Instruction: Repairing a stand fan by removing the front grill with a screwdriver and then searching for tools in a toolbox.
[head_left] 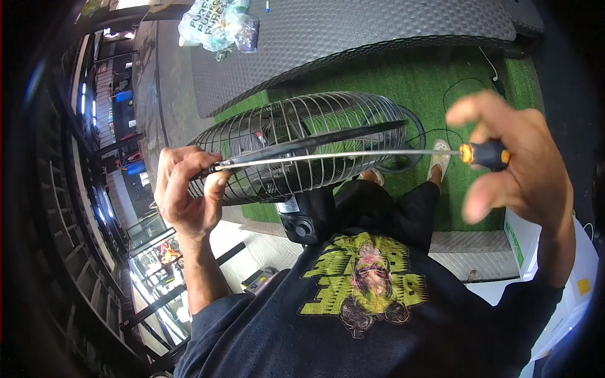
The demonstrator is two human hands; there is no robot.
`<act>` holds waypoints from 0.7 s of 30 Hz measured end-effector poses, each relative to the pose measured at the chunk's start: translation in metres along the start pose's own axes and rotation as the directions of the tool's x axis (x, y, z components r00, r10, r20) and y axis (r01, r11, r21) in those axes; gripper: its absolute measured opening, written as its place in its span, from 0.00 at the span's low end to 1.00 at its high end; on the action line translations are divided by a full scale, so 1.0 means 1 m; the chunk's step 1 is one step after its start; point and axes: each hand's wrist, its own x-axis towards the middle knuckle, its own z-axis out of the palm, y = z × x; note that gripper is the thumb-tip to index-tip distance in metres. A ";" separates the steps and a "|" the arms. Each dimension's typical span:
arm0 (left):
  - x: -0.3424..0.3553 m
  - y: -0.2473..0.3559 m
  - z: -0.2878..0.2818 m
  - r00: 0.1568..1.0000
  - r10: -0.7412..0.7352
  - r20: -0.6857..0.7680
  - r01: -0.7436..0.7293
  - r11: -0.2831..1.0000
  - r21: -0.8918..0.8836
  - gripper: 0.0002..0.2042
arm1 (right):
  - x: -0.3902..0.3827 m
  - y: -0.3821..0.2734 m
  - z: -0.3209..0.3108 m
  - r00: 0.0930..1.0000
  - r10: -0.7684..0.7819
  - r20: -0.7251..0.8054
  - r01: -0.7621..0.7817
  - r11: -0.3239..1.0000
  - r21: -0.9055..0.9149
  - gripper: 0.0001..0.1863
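A fan with a black wire guard stands in front of me, its dark rim band running across the middle. My left hand pinches the rim's left end, around a small dark clamp where the screwdriver's tip meets it. The screwdriver's long shaft stretches from there across the guard to the right. Its black and orange handle lies against the palm of my right hand, whose thumb and fingers are spread apart around it, slightly blurred. Below the guard is the fan's dark motor housing with a round knob.
A grey woven-pattern table spans the far side, with a clear plastic bag on it. Green artificial turf covers the floor, crossed by a thin cable. White boxes stand at the right. Shelving lines the left.
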 end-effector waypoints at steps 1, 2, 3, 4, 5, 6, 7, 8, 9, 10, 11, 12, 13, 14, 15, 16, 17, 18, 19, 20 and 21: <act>0.001 0.000 0.001 1.000 0.010 -0.001 -0.010 1.000 0.010 0.11 | -0.001 0.003 -0.002 0.994 0.034 0.106 -0.041 0.997 0.061 0.14; -0.001 0.001 0.001 1.000 -0.008 0.012 0.007 1.000 0.016 0.12 | -0.002 -0.003 -0.016 0.958 0.102 0.267 -0.077 0.992 -0.100 0.19; -0.002 0.001 0.001 1.000 -0.009 0.010 0.009 1.000 0.018 0.12 | -0.001 -0.002 -0.015 0.958 0.099 0.268 -0.075 0.992 -0.100 0.19; -0.004 0.001 0.002 1.000 -0.011 0.007 0.011 1.000 0.011 0.12 | 0.001 0.001 -0.014 0.977 -0.085 0.195 0.119 0.978 -0.173 0.15; -0.005 0.001 0.002 1.000 -0.012 0.004 0.012 1.000 0.004 0.12 | 0.003 0.003 -0.013 0.952 -0.274 0.134 0.300 0.919 -0.257 0.12; -0.005 0.001 0.002 1.000 -0.018 0.006 0.018 1.000 -0.007 0.12 | 0.005 0.001 -0.011 0.953 -0.272 0.135 0.299 0.918 -0.259 0.12; -0.005 0.001 0.003 1.000 -0.018 0.004 0.018 1.000 -0.010 0.12 | 0.008 -0.001 -0.009 0.940 -0.341 0.017 0.326 0.883 -0.337 0.10; -0.005 0.001 0.003 1.000 -0.011 0.001 0.011 1.000 -0.008 0.12 | 0.009 -0.002 -0.007 0.906 -0.412 -0.094 0.340 0.843 -0.416 0.11; -0.004 0.001 0.003 1.000 -0.004 -0.002 0.004 1.000 -0.004 0.12 | 0.008 0.000 -0.004 0.906 -0.412 -0.094 0.340 0.843 -0.416 0.11; -0.004 0.000 0.003 1.000 -0.004 -0.003 0.004 1.000 -0.004 0.12 | 0.007 0.002 0.001 0.914 -0.379 -0.144 0.315 0.887 -0.337 0.12; -0.006 -0.001 0.003 1.000 -0.008 -0.012 0.008 1.000 -0.002 0.12 | 0.007 0.003 0.005 0.920 -0.342 -0.191 0.290 0.923 -0.253 0.15; -0.009 -0.001 0.002 1.000 -0.018 -0.018 0.018 1.000 0.001 0.12 | 0.006 -0.002 0.008 0.941 -0.288 -0.176 0.254 0.948 -0.194 0.13; -0.009 -0.001 0.001 1.000 -0.025 -0.016 0.025 1.000 0.001 0.12 | 0.005 -0.002 0.009 0.943 -0.287 -0.171 0.254 0.948 -0.189 0.13; -0.007 -0.001 0.000 0.999 -0.030 -0.014 0.030 1.000 0.002 0.12 | 0.004 -0.002 0.009 0.981 -0.163 -0.108 0.150 0.981 -0.124 0.13; -0.004 -0.001 0.001 1.000 -0.028 -0.015 0.027 1.000 -0.006 0.12 | 0.002 -0.003 0.006 0.999 -0.034 -0.042 0.031 0.997 -0.075 0.14; -0.002 0.000 0.002 1.000 -0.019 -0.010 0.019 1.000 -0.002 0.12 | 0.001 -0.001 -0.005 0.983 -0.053 0.174 0.062 0.997 -0.046 0.18; -0.002 0.001 0.004 1.000 -0.018 -0.012 0.017 1.000 -0.010 0.12 | 0.001 -0.002 -0.007 0.984 -0.045 0.174 0.055 0.997 -0.051 0.18; -0.002 0.000 0.004 1.000 -0.016 -0.004 0.016 1.000 -0.001 0.12 | 0.002 -0.001 -0.008 0.978 -0.127 0.163 0.157 0.970 -0.188 0.16; -0.002 0.000 0.003 1.000 -0.012 0.004 0.012 1.000 0.008 0.12 | 0.003 -0.001 -0.008 0.965 -0.207 0.161 0.249 0.913 -0.322 0.14; -0.003 0.000 0.002 1.000 -0.009 0.002 0.009 1.000 0.010 0.12 | 0.006 -0.002 -0.007 0.965 -0.209 0.158 0.250 0.912 -0.324 0.14; -0.003 -0.001 0.003 1.000 -0.012 0.001 0.012 1.000 0.001 0.12 | 0.009 -0.003 -0.004 0.932 -0.357 0.065 0.347 0.823 -0.450 0.13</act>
